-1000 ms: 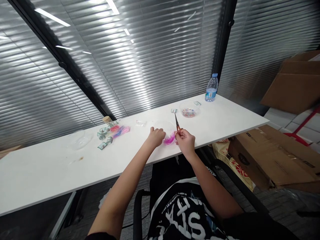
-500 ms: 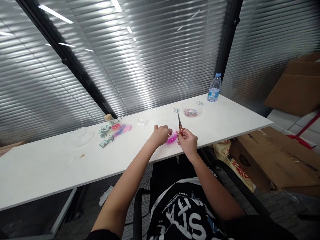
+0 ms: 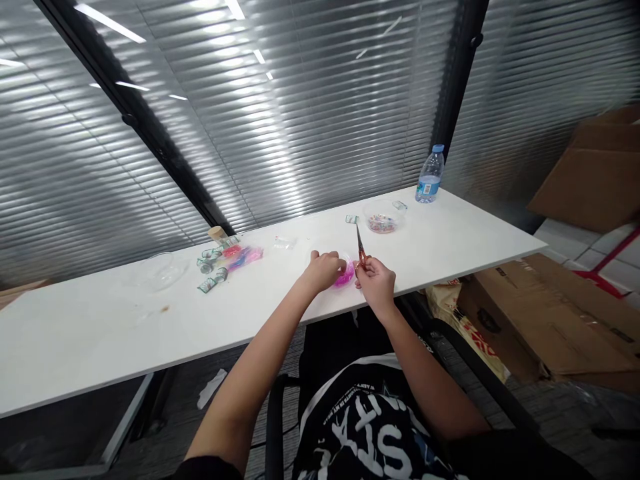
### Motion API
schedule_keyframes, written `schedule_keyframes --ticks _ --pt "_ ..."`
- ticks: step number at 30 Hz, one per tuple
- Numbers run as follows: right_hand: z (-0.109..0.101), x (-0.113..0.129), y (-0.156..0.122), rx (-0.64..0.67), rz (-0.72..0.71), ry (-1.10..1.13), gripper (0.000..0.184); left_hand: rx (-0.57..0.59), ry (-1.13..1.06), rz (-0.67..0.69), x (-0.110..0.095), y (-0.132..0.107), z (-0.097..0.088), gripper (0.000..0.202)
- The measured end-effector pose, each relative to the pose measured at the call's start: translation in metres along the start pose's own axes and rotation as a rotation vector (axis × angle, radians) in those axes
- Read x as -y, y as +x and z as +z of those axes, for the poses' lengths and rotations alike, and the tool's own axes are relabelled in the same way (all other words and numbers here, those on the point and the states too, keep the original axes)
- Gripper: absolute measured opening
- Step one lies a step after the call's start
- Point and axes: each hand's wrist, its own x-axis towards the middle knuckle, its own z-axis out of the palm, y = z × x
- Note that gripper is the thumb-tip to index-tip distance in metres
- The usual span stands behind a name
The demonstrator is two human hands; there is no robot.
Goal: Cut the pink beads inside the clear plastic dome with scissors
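Note:
My right hand (image 3: 377, 281) is closed around orange-handled scissors (image 3: 361, 249), their dark blades pointing away toward the back of the table. Just to its left, my left hand (image 3: 324, 271) reaches over a clear bowl (image 3: 336, 288) with its fingers curled down at bright pink material (image 3: 344, 276) inside. The fingertips are partly hidden, and whatever they pinch is too small to make out. Beyond the scissors' tip lies a small green-and-white wrapper (image 3: 351, 219). A second clear bowl (image 3: 395, 212) nearby contains small multicoloured pieces.
A water bottle (image 3: 430, 175) stands at the back right of the white table (image 3: 100, 333). To the left lie colourful packets (image 3: 245, 256), several green-and-white wrappers (image 3: 207, 285), a cork-topped container (image 3: 217, 233) and a clear dish (image 3: 165, 272). Cardboard boxes (image 3: 555, 313) rest on the floor at right.
My left hand has lowered slightly, its fingers curling in at the pink material. My right hand and the scissors have hardly moved.

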Motion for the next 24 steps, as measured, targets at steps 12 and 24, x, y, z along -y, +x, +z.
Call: schedule_keyframes --ticks 12,24 --pt "-0.002 -0.003 0.000 -0.004 -0.022 -0.013 0.026 0.089 0.087 -0.012 0.017 -0.009 -0.006 0.020" --pt "-0.001 0.001 0.000 0.000 -0.014 -0.004 0.026 0.159 0.090 -0.047 0.012 -0.009 -0.006 0.028"
